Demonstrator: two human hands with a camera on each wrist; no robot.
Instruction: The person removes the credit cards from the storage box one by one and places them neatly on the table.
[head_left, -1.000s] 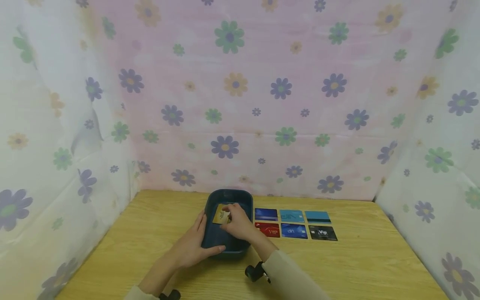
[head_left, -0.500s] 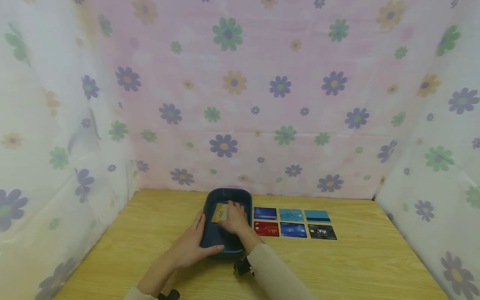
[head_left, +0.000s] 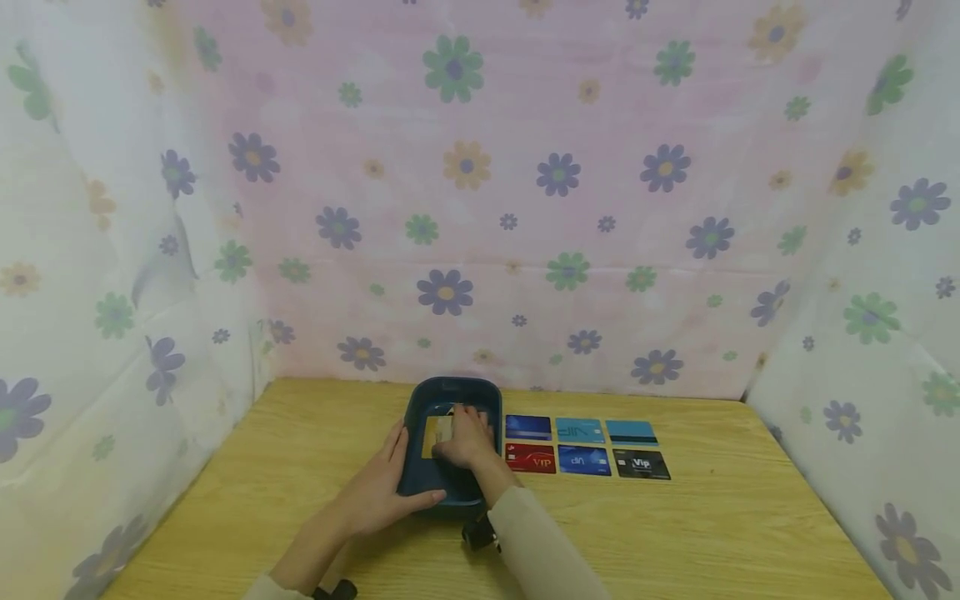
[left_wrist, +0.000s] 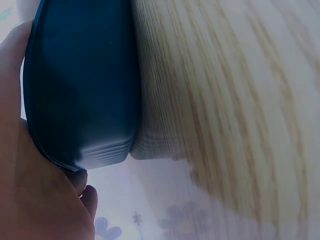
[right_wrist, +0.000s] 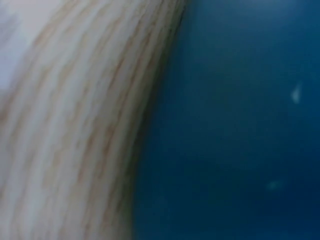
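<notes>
A dark blue plastic tray (head_left: 429, 482) stands on the wooden table, left of two rows of cards. My left hand (head_left: 372, 493) grips it, fingers along the left wall and thumb at the near end. The left wrist view shows that hand against the tray's rim (left_wrist: 30, 112). Inside the tray, my right hand (head_left: 467, 437) pinches a gold-coloured card (head_left: 431, 442) from its right side, and the fingers hide part of it. A paler patch shows on the card near the thumb. The right wrist view has only the tray's blurred outer wall (right_wrist: 215, 125).
Right of the tray lie a dark blue card (head_left: 528, 427), a teal card (head_left: 580, 431) and a light blue card (head_left: 632, 432) at the back. Before them are a red card (head_left: 530, 458), a blue card (head_left: 584, 460) and a black card (head_left: 642, 464). Flowered cloth surrounds the table (head_left: 712, 533).
My right hand has moved slightly left and lower into the tray, and the gold card has shifted a little toward me. My left hand keeps its place on the tray.
</notes>
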